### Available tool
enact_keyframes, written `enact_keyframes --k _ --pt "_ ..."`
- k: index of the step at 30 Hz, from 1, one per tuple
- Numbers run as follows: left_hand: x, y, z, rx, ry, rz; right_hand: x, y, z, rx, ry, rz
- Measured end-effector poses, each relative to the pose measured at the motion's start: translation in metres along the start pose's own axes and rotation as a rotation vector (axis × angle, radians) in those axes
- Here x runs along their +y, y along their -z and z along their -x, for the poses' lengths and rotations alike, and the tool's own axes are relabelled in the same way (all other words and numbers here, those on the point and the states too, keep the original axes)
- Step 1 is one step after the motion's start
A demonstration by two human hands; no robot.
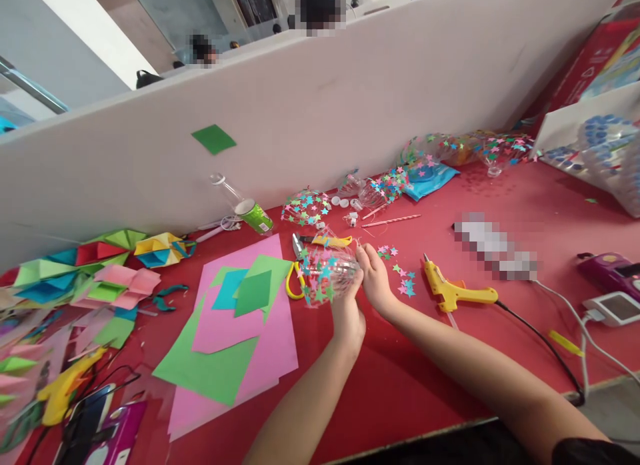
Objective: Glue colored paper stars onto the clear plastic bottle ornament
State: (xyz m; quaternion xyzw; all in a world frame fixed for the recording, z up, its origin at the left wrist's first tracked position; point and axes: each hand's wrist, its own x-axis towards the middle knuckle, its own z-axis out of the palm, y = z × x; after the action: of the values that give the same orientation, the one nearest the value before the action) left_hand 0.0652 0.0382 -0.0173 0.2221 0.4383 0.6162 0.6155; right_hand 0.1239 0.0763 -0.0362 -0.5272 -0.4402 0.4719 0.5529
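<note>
My left hand [349, 316] is closed on a clear plastic bottle piece [325, 268] cut into thin strips, with pink, green and blue paper stars stuck over it. My right hand [374, 278] is closed at the neck end of the same piece, its fingertips pinched together; exactly what they grip is partly hidden. Behind the piece lie yellow-handled scissors [294, 285] and a yellow cutter knife [333, 241]. Loose paper stars [405, 281] are scattered on the red table just right of my hands. A yellow glue gun [453, 288] rests farther right.
Coloured paper sheets [225, 371] lie to the left, near folded paper ornaments [115, 281] and another yellow glue gun [70, 385]. Along the partition [350, 98] stand more star-covered pieces [305, 207] and a tilted bottle [253, 213]. A cable [545, 335] runs at right.
</note>
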Motion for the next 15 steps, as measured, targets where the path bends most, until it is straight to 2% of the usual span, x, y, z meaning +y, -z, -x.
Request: enact_keyframes --k 5,8,15 --pt "0.009 -0.003 0.003 -0.127 0.082 0.144 -0.014 0.01 0.003 0.03 0.04 0.023" --pt "0.018 0.0 0.0 -0.137 0.049 0.163 -0.025 0.011 0.005 -0.007 0.026 -0.042" --pt "0.021 0.012 -0.02 -0.169 -0.153 0.025 -0.045 0.011 0.002 -0.318 -0.17 -0.21"
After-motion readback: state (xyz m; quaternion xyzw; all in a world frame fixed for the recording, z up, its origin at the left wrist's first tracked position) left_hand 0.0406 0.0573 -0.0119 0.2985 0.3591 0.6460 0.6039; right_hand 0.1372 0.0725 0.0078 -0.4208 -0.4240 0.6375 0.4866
